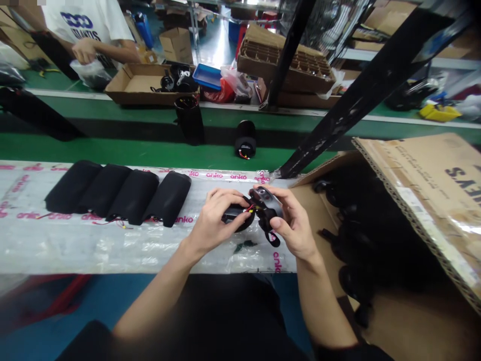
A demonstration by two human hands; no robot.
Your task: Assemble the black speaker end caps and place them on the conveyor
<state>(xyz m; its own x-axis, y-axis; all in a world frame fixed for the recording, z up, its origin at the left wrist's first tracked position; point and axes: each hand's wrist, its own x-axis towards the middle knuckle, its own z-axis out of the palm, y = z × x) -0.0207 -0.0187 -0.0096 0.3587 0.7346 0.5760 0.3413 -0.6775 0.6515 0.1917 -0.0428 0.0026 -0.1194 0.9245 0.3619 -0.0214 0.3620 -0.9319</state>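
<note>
My left hand (218, 218) is closed around a black cylindrical speaker body (232, 214), most of it hidden by the fingers. Thin coloured wires (251, 207) stick out of its end, close to my left thumb and fingertips. In my right hand (295, 225) is a dark round end cap (267, 201) with a black strap loop (273, 239) hanging below it. The cap is held near the wired end, a small gap apart. To the left, several black fabric-covered cylinders (169, 198) lie in a row, wires trailing from their near ends.
An open cardboard box (323, 210) with black parts stands at the right. On the green belt (221, 135) are two more black cylinders (190, 120) (245, 138). A slanted black post (356, 90) rises behind. Across the belt, a person (90, 45) handles a plastic bag beside a cardboard tray (131, 85).
</note>
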